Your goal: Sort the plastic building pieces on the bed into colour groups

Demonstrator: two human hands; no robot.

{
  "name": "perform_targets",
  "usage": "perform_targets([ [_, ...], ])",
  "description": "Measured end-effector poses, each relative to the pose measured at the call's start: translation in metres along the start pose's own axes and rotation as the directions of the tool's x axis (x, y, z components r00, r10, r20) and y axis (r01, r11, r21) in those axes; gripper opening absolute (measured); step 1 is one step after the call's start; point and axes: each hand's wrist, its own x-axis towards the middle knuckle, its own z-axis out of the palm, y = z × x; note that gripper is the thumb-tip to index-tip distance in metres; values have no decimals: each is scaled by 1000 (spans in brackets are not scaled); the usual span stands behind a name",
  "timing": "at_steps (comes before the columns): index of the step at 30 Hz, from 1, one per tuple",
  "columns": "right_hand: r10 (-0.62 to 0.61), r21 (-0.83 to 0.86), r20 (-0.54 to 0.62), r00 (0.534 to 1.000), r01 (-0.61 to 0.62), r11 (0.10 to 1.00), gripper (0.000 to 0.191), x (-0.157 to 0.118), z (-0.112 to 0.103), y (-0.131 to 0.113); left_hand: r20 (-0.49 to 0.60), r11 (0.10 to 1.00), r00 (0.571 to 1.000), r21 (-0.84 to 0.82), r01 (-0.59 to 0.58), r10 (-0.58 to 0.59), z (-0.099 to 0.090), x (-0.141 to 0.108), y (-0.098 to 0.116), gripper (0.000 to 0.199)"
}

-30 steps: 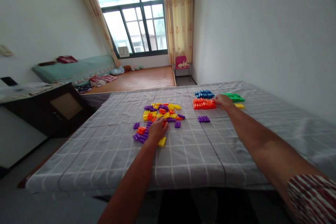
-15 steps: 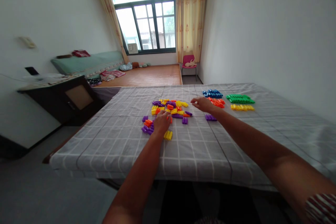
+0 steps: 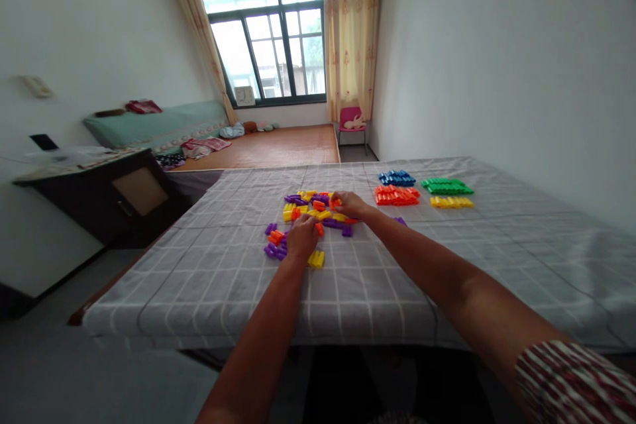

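Note:
A mixed pile of small ribbed plastic pieces in purple, yellow point(image 3: 292, 213) and orange point(image 3: 318, 205) lies on the checked cloth. My right hand point(image 3: 349, 204) reaches over the pile's far right side, fingers closed around an orange plastic piece point(image 3: 336, 201). At the near side of the pile, my left hand point(image 3: 302, 236) is closed with fingers pointing down; what it grips is hidden. Another orange piece point(image 3: 319, 230) shows beside its fingertips. Purple pieces point(image 3: 275, 252) lie left of this hand, and a yellow piece point(image 3: 316, 259) lies close to its wrist.
Sorted groups lie to the right: blue point(image 3: 396, 177), orange-red point(image 3: 396, 195), green point(image 3: 447, 186) and yellow point(image 3: 452, 203). A purple group point(image 3: 400, 220) is partly behind my right forearm. The table's cloth point(image 3: 199, 291) hangs over the front edge. A dark cabinet point(image 3: 114, 192) stands left.
My right hand has moved left from beside the orange-red group to the pile and closed on an orange piece. My left hand stays at the pile. The view has shifted slightly.

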Motion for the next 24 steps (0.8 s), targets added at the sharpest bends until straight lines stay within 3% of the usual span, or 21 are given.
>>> perform_targets([
  [4,52,83,-119,992,-42,996,36,-16,-42,54,4,1000,1000,7,17,-17,1,1,1,31],
  [7,237,34,-168,957,-235,971,34,-40,-81,113,7,1000,1000,17,-1,1,3,3,0,31],
  [10,338,-11,-194,921,-347,938,33,-67,-106,163,10,1000,1000,23,-11,11,5,7,-1,31],
  [15,410,-48,-178,894,-425,904,27,-87,-104,201,22,999,999,35,-25,24,8,11,-5,31],
  [20,460,-227,-64,885,-462,857,29,-75,-87,224,35,998,999,52,-23,21,9,12,-7,30],
  [24,445,-250,-87,892,-451,856,31,-70,-91,245,37,998,999,59,-35,33,9,12,-8,29],
])
